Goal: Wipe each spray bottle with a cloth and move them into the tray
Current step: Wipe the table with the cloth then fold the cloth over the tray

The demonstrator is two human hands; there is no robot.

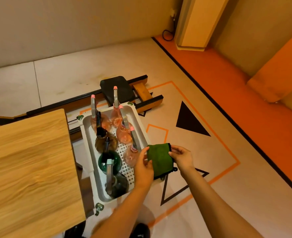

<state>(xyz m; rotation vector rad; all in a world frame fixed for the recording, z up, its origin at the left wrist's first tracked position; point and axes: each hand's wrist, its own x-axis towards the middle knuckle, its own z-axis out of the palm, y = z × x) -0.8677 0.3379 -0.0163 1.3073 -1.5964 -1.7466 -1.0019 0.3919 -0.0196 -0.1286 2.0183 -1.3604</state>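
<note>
A white perforated tray (142, 130) on a cart holds several spray bottles: pink ones (123, 133) at the far end, a brown one (105, 141), a green one (109, 161) and a dark one (117, 185) nearer me. A folded green cloth (159, 158) lies over the tray's right rim. My left hand (143, 167) holds the cloth's left edge. My right hand (182, 157) pinches its right edge. Both hands are at the tray's right side, beside the nearest pink bottle (131, 156).
A light wooden tabletop (28, 165) fills the left, close against the tray. Beyond the tray lies a low wooden frame with a black pad (117, 89). The floor to the right has orange and black tape marks (191, 122) and an orange strip by the wall.
</note>
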